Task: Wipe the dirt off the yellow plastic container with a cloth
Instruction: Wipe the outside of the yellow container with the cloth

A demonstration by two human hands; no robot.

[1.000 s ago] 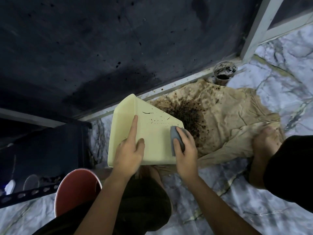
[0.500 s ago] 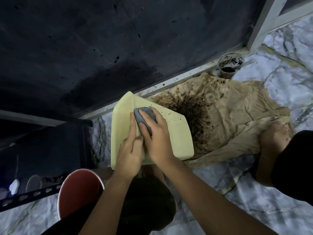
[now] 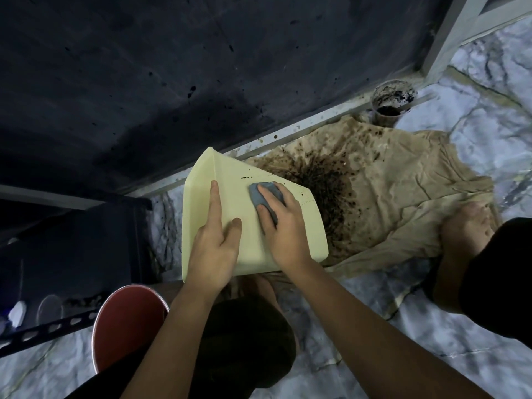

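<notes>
Yellow plastic container (image 3: pixel 290 226) held tilted above a stained brown sheet (image 3: pixel 388 197).
Right hand (image 3: pixel 283 226) presses a grey cloth (image 3: pixel 263 194) at the panel's centre; left hand (image 3: pixel 214 249), forefinger straight, braces its 8 o'clock side. Dirt specks (image 3: pixel 305 194) sit at 2 o'clock.

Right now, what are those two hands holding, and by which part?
The right hand presses a grey cloth onto the yellow container, fingers curled over its top. The left hand steadies the container's near face, forefinger outstretched.
</notes>
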